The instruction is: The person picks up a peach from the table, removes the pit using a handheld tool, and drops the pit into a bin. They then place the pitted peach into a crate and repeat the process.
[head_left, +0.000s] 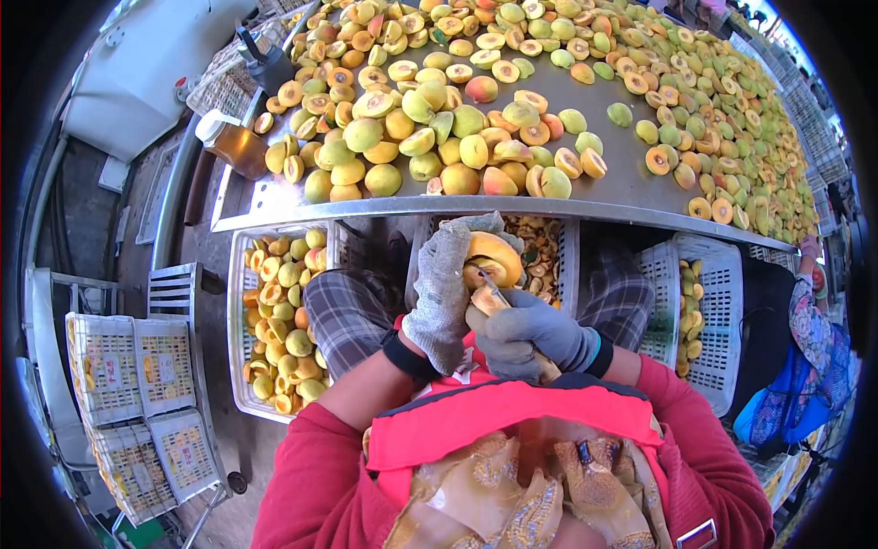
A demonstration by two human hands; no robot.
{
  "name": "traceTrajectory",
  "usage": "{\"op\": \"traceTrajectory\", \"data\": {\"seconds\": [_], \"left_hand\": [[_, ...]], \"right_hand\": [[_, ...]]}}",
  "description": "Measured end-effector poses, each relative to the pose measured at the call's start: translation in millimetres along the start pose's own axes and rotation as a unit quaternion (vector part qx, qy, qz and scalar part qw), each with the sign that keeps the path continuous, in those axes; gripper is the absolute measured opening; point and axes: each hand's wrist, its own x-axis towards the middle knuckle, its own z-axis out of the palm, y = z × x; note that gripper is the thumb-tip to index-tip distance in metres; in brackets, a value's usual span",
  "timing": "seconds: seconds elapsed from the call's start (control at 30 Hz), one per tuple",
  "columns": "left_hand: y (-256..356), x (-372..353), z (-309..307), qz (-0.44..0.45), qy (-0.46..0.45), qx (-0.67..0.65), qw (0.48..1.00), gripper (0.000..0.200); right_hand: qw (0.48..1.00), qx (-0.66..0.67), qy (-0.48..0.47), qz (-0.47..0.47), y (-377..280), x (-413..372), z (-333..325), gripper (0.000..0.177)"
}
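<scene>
In the middle of the head view, my left hand (441,297), in a pale grey knit glove, is closed around a cut yellow peach (497,255) whose orange flesh faces right. My right hand (538,335), in a darker grey coated glove, grips a small knife (490,300) with a light, wood-coloured handle. The handle's lower end sticks out below the fingers. The knife's tip meets the cut side of the peach, and its far end is hidden there. Under both hands stands a white crate (569,265) holding pits and scraps (540,240).
A metal table (585,110) heaped with halved peaches (439,119) spans the front. A jar of amber liquid (240,151) stands on its left corner. Crates of peach halves flank my knees, the left crate (240,366) and right crate (718,339). Another person's sleeve (805,311) shows at far right.
</scene>
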Motion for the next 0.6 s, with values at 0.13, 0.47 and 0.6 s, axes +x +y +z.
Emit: {"op": "traceTrajectory", "data": {"seconds": [0.13,0.47,0.6], "left_hand": [[1,5,-4,-0.009,-0.003,-0.059,0.998,0.060],[58,-9,-79,0.134,0.134,-0.116,0.975,0.050],[97,-70,-153,0.241,0.327,0.123,0.906,0.047]], "right_hand": [[0.999,-0.022,0.000,-0.044,0,-5,-6,0.014],[0.974,-0.145,0.167,-0.059,-8,-12,-36,0.044],[0.960,-0.182,0.195,-0.081,-16,-18,-43,0.045]]}}
